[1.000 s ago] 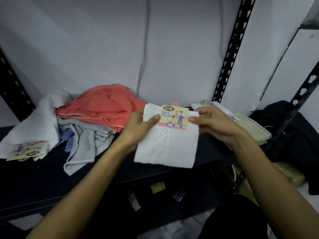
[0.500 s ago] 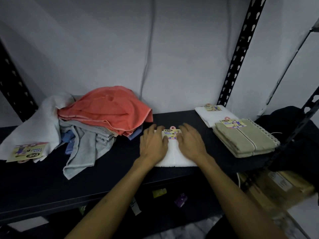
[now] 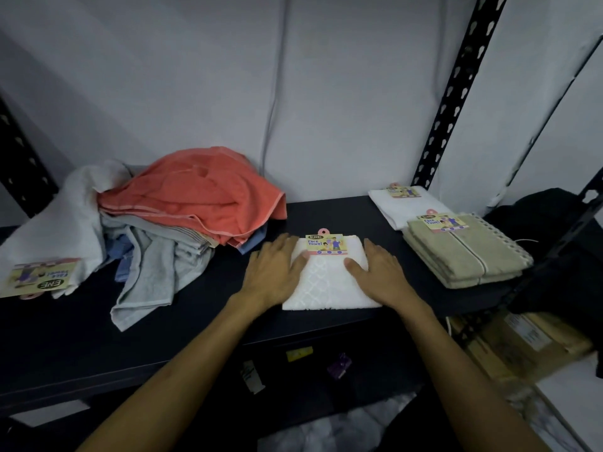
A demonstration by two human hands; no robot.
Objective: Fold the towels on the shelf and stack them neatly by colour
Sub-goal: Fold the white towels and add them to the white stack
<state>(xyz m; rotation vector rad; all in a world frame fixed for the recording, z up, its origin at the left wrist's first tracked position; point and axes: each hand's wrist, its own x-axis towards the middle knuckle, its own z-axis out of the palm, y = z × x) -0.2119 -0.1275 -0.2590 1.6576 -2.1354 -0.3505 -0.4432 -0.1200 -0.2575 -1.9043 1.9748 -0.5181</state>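
At the near middle of the dark shelf (image 3: 326, 210) I see a folded white face towel (image 3: 329, 285) lying flat, my left hand (image 3: 272, 275) and right hand (image 3: 380, 275) pressing its sides with straight fingers, grasping nothing. Left lies an unfolded pile topped by a coral towel (image 3: 202, 190); right, folded beige towels (image 3: 463, 252) and another white towel (image 3: 404, 203).

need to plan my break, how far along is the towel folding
Done: folded beige stack and a white towel behind it. In hand: left hand and right hand flat on a folded white towel. Left: the unfolded heap.
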